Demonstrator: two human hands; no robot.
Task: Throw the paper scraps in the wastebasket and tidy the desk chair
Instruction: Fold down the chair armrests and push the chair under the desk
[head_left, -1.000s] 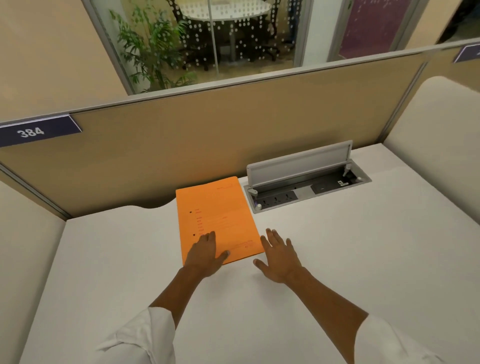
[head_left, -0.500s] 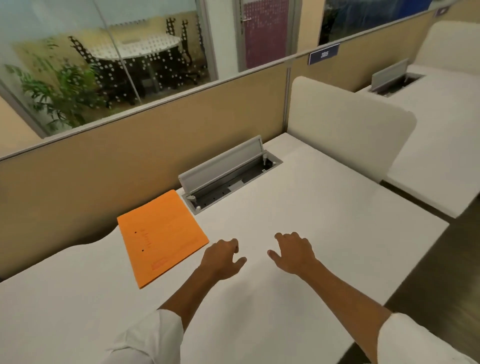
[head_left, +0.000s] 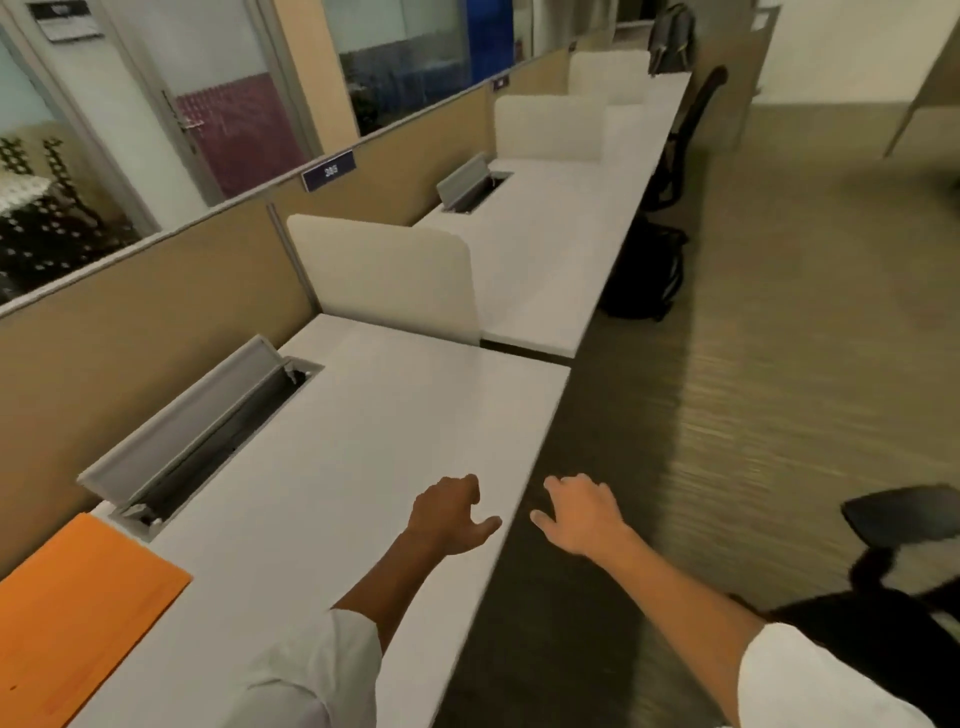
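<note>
Hands are hovering empty at the front edge of the white desk (head_left: 322, 467): the left hand (head_left: 449, 517) is hanging over the desktop with fingers loosely curled, holding nothing, and the right hand (head_left: 584, 517) is spreading open just past the edge, above the floor. An orange folder (head_left: 78, 618) is lying on the desk's left end. Beyond the desk's right side, part of a black desk chair (head_left: 898, 519) is showing. No paper scraps or wastebasket are showing.

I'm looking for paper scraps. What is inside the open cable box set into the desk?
The cable box has its grey lid raised, and inside shows only a dark, blurred recess; no scraps are visible. The lid covers its back part. An orange folder lies beside it.
</note>
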